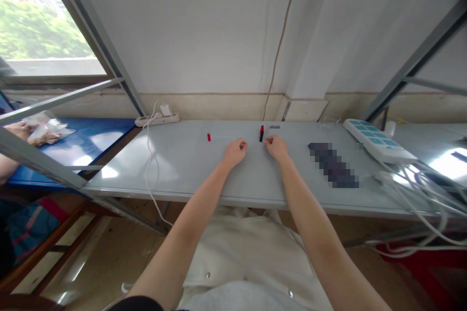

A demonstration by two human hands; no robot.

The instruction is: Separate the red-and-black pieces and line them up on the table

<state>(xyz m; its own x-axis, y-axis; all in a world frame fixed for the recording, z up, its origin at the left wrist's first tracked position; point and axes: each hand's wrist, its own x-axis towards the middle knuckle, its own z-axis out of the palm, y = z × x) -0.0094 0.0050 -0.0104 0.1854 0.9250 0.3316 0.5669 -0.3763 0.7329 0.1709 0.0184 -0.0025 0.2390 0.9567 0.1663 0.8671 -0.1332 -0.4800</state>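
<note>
My left hand (235, 153) rests low over the grey table, fingers curled together. Whatever it may hold is hidden or too small to make out. Close by, my right hand (277, 147) has its fingers bent inward in a pinch, and I cannot see what is between them. Just left of its fingertips is a small red and black object (261, 134), perhaps a lipstick-like tube. Behind the right hand lies a clear small pack with a row of dark bits (274, 127). A small red cylinder (209, 137) stands apart, left of my left hand.
A white power strip (160, 119) with a cable sits at the back left. On the right are a large white and blue socket block (377, 138), tangled white cables (430, 199) and a blurred dark object (333, 165). Another person's hand (18, 131) shows at far left.
</note>
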